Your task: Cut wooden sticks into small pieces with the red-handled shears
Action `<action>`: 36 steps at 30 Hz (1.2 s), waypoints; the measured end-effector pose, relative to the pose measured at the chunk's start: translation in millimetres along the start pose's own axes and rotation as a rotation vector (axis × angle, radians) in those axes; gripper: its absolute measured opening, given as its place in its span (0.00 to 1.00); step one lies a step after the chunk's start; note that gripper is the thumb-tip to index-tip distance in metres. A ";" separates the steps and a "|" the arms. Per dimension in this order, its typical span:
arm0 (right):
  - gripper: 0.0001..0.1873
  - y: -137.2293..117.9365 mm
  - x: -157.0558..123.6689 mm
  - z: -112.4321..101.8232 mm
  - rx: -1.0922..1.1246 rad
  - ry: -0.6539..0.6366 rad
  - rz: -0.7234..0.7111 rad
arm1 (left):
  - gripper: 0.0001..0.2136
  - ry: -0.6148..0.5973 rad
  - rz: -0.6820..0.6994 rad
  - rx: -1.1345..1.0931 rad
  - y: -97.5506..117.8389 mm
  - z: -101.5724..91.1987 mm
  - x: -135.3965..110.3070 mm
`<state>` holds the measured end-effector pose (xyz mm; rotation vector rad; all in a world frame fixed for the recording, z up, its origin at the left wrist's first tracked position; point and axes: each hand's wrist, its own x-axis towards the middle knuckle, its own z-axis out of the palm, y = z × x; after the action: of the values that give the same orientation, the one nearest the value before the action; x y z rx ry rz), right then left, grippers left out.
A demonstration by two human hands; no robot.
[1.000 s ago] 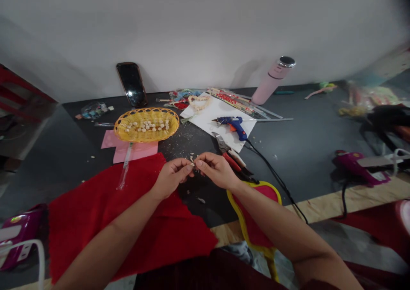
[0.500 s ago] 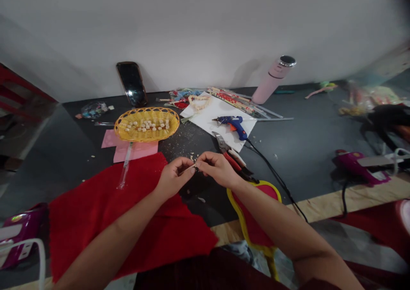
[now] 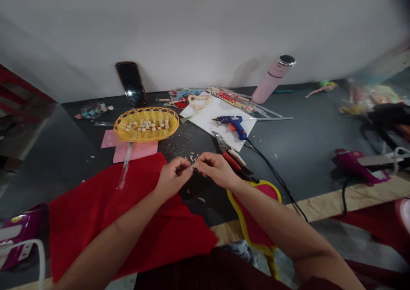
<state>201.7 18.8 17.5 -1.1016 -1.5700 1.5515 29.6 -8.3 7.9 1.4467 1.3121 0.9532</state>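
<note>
My left hand [image 3: 173,177] and my right hand [image 3: 216,168] meet fingertip to fingertip above the dark table [image 3: 304,149]. Both pinch one small pale piece [image 3: 192,166], too small to name. They hover just past the far edge of a red cloth [image 3: 105,213]. Red-handled cutters [image 3: 231,156] lie right beside my right hand. Farther off on the left stands a yellow woven basket [image 3: 146,124] holding several small pale pieces.
A blue glue gun [image 3: 233,124] lies on white paper [image 3: 218,115], its black cord trailing toward me. A phone [image 3: 132,83] leans on the wall, a pink bottle [image 3: 273,80] stands at the back. Purple tools sit at far left [image 3: 19,234] and right [image 3: 358,164]. Pink paper [image 3: 128,150] lies under the basket.
Both hands stay together at the same spot; the fingers shift slightly around the small piece. Nothing else has moved.
</note>
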 end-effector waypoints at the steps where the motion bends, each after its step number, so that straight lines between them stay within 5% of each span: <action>1: 0.14 0.4 0.0 -0.1 -0.014 0.004 -0.007 | 0.08 0.002 -0.004 0.006 0.1 -0.1 0.1; 29: 0.10 -0.5 -1.4 -3.2 -0.324 0.073 -0.193 | 0.08 -0.073 -0.075 -0.115 5.4 -4.1 4.5; 36: 0.05 7.4 4.0 -6.0 -0.618 0.101 -0.382 | 0.10 -0.015 -0.115 -0.321 -3.8 -7.0 8.2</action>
<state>206.2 24.5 10.2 -1.0781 -2.1068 0.7615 22.9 0.8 5.8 1.1194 1.1572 1.0218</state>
